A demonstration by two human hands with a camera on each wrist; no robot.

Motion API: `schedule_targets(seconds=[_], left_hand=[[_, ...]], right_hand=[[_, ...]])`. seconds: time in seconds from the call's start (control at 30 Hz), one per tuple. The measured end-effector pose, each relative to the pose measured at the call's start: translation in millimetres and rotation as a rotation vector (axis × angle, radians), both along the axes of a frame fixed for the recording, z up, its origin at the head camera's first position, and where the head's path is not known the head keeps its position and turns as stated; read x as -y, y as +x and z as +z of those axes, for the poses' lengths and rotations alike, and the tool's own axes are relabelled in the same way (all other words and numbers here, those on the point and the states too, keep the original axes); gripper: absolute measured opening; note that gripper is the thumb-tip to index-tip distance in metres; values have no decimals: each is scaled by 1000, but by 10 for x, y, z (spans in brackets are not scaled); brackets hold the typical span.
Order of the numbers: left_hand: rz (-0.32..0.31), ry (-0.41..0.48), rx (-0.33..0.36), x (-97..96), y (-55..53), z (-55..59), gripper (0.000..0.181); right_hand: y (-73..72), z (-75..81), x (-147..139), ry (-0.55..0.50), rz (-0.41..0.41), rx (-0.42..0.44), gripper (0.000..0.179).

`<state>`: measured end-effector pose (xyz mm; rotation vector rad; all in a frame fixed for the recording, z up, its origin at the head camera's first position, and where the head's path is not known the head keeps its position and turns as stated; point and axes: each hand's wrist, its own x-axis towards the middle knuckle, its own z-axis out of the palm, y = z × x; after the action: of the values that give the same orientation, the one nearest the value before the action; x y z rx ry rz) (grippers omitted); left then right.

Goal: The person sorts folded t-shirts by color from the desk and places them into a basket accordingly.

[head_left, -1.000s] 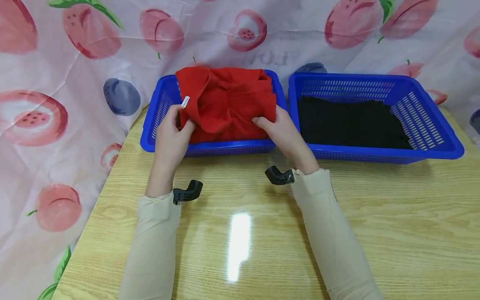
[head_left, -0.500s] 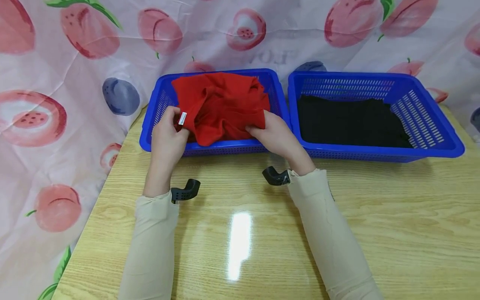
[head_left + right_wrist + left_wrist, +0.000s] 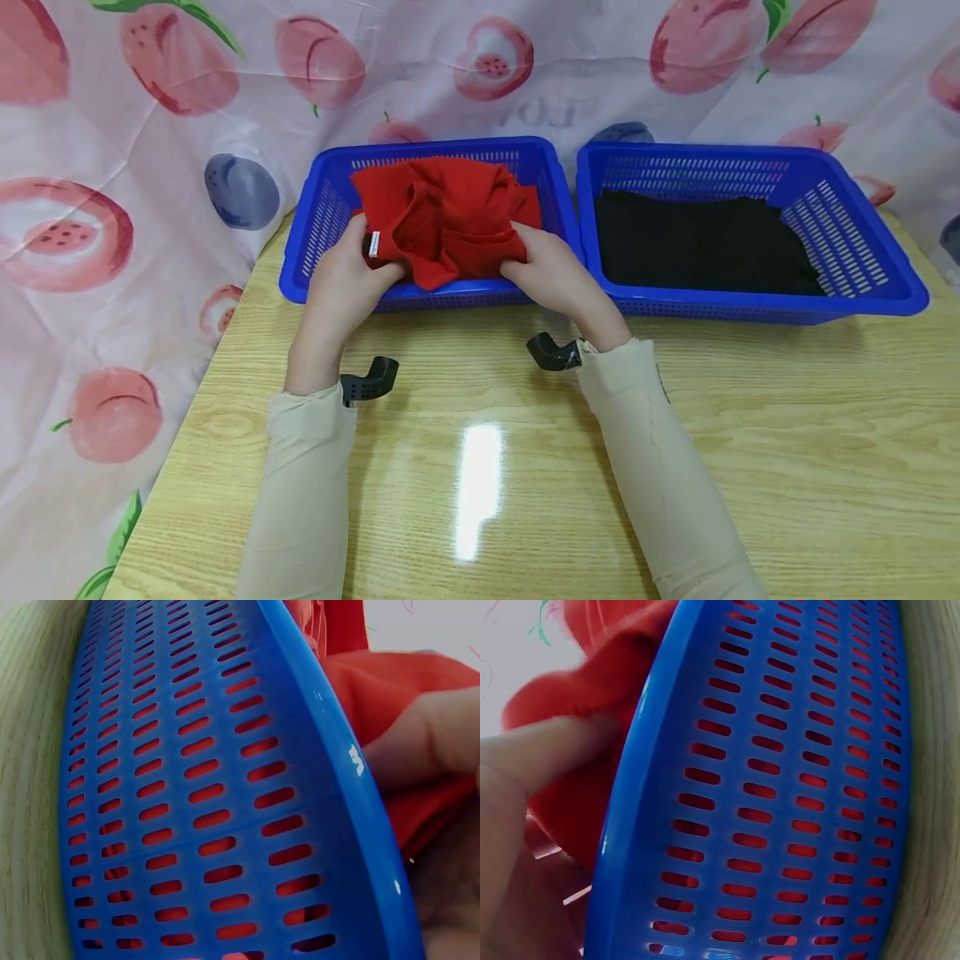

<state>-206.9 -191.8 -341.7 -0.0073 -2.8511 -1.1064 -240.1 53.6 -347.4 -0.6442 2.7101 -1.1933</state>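
A crumpled red cloth garment (image 3: 457,208) with a small white label (image 3: 374,243) is bunched up in the left blue basket (image 3: 337,150). My left hand (image 3: 339,271) holds its left side near the label, the thumb lying over the fabric. At the opposite side my right hand (image 3: 551,271) pinches the cloth between thumb and fingers. Both hands reach over the basket's front rim. In the left wrist view the thumb (image 3: 555,750) presses on red fabric just inside the rim. More red shows through the slots of the basket wall (image 3: 202,765) in the right wrist view.
A second blue basket (image 3: 870,242) stands close on the right, with black folded cloth (image 3: 697,242) lying in it. Both baskets sit on a wooden table (image 3: 420,467). A fruit-print curtain (image 3: 420,67) hangs right behind them.
The red garment has come down lower into the basket and drawn closer together. My hands have moved inward, the right one leftward; the basket's back wall now shows.
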Motion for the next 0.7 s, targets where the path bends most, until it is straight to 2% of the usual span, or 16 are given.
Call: schedule_targets(seconds=[0.13,0.27,0.4,0.5,0.7], left_hand=[[-17,-30,-19,-12,7,-9,43],[-11,-47,-78,-20,6,-28,26],[25,-34,-113,-26,5,-40,23],[54,-11,-114,-22,7,-41,23],[95,28,-112,-10,7,-27,28]], right_hand=[[-4,1,-19,-42,29,27,14],[-5,2,-27,-71,38,52,20],[-3,9,-12,-44,-9,123,62],[-3,9,7,-26,-47,135,77],[-8,-12,13,-57,-45,40,42]])
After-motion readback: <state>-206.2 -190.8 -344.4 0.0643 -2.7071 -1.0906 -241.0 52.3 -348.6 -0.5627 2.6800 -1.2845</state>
